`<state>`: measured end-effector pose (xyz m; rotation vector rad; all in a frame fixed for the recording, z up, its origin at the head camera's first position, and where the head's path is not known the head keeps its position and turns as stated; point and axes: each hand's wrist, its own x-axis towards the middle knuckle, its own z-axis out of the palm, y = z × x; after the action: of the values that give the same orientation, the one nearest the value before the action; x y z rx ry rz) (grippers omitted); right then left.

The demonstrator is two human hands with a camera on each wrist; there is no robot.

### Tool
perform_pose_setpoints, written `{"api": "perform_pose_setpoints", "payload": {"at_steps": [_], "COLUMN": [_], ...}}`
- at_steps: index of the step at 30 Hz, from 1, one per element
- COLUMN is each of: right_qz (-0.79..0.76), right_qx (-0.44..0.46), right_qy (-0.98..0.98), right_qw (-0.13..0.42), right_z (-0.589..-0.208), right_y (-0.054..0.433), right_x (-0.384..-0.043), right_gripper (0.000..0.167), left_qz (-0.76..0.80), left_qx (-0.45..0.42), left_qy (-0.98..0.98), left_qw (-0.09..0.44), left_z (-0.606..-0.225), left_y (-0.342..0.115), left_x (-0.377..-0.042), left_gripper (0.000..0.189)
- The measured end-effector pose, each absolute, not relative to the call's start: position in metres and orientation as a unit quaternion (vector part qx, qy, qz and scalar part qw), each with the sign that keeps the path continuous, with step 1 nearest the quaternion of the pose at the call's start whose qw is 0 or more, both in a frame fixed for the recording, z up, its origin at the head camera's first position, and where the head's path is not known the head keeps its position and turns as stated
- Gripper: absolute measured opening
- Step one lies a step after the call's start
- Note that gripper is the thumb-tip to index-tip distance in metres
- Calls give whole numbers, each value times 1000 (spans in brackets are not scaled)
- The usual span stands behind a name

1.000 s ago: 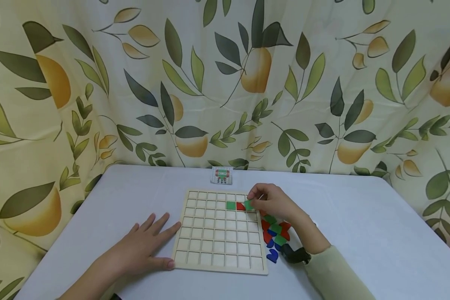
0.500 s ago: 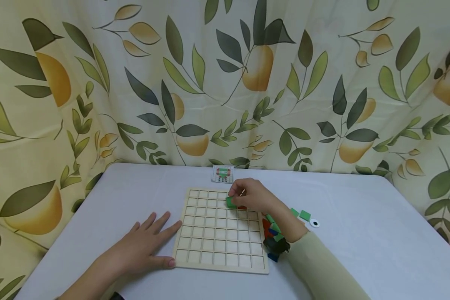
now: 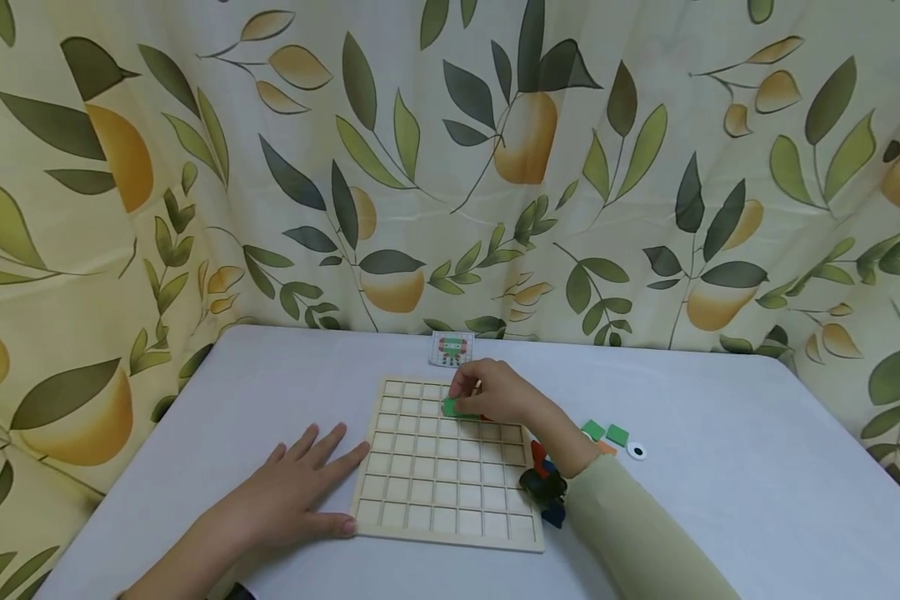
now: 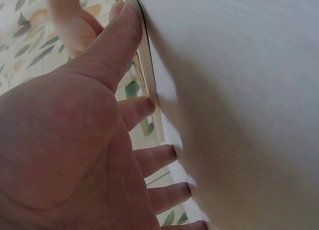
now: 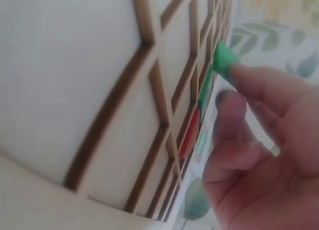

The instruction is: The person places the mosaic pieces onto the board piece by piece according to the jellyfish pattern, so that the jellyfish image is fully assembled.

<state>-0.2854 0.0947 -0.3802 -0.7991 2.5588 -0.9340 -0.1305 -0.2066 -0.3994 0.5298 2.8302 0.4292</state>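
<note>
1. Green tile (image 5: 225,61): pinched at one end by the right hand (image 3: 497,392), fingers barely parted; far end presumably left free for seating.
2. Second green tile (image 5: 205,98), red tile (image 5: 189,135): set in cells beside those fingers.
3. Grid board (image 3: 408,487): beneath them; edge touched, apparently steadied, by the left hand (image 3: 292,487), fingers spread, nothing gripped.
4. Picture card (image 3: 452,348): propped or laid beyond the right fingertips, probably for reference.

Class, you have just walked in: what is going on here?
A person's right hand pinches a green tile, tilted over the far part of a wooden grid board. Another green tile and a red tile sit in nearby cells. The left hand lies spread against the board's left edge. Loose pieces lie right of the board, and a picture card is beyond it.
</note>
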Motion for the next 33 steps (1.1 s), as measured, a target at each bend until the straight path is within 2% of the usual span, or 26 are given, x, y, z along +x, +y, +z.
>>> {"api": "perform_pose_setpoints", "payload": {"at_steps": [5,17,33], "right_qz": [-306,-306,-369], "right_qx": [-286,-288,-202], "right_qy": [895,890,898], "right_qw": [155,178,129], "right_z": [-379,-374,-362], "right_y": [94,112,193], "right_x": [-285,-281,-264], "right_gripper": [4,13,25], "left_qz": [142,148,140], "left_qx": [178,188,184], "left_qy": [967,965,967], "left_qw": [115,109,107], "left_z": [-399,-398,-401], "left_y": [-205,-203,-204], "left_x": [-131,-132,-131], "left_gripper": [95,95,95]}}
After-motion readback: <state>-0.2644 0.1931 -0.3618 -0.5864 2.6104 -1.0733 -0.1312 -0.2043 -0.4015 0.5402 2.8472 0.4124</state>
